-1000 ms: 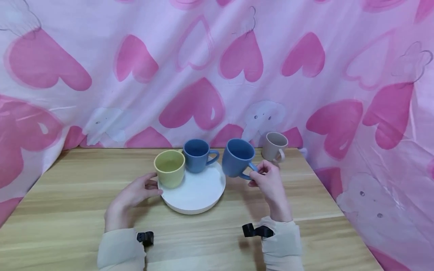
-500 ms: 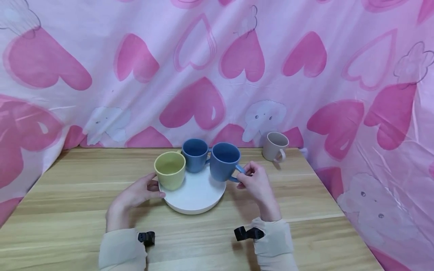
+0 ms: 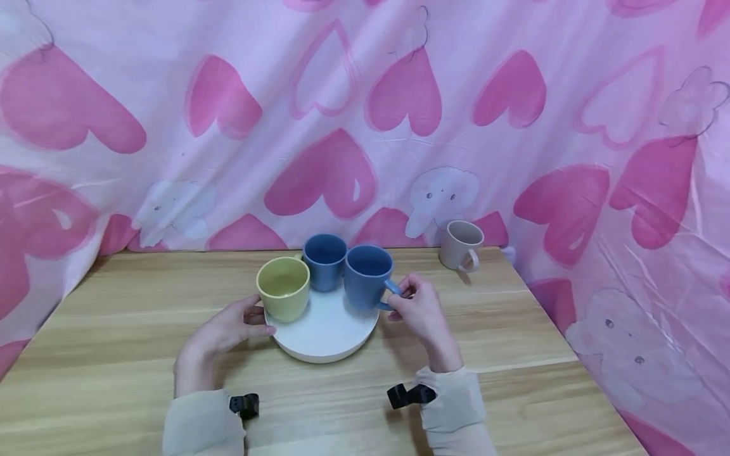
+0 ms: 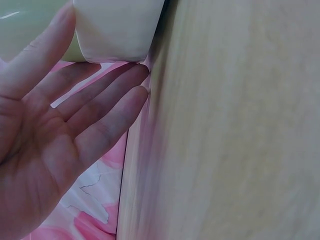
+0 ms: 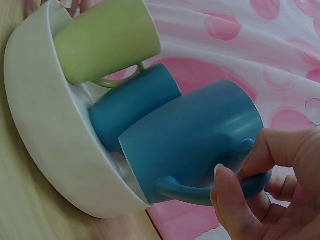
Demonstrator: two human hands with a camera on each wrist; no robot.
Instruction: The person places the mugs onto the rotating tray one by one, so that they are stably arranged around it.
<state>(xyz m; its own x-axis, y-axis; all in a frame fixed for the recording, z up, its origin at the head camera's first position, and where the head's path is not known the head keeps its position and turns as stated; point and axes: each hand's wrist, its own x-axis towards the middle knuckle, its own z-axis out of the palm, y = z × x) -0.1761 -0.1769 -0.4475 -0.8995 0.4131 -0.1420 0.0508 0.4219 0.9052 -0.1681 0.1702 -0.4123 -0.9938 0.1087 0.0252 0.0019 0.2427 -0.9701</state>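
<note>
A round white dish [image 3: 325, 335] with a raised wall stands on the table. On its left part sits a yellow-green mug [image 3: 283, 290], and at its back a blue mug [image 3: 325, 265]. My right hand [image 3: 421, 310] pinches the handle of a second blue mug [image 3: 365, 282], its thumb and fingers around the handle in the right wrist view. That mug's base is low inside the dish's right rim, close beside the other blue mug. At the dish's left side rests my left hand [image 3: 225, 326]. In the left wrist view its fingers are nearly straight, with fingertips at the dish wall [image 4: 117, 30].
A grey-beige mug [image 3: 461, 246] stands at the back right of the wooden table [image 3: 142, 316], its handle toward the front right. A pink heart-patterned cloth [image 3: 319, 171] hangs behind the table and along its right side.
My right hand has moved left with the blue mug, from beside the dish to over its right part, and slightly lower. My left hand has stayed at the dish's left side.
</note>
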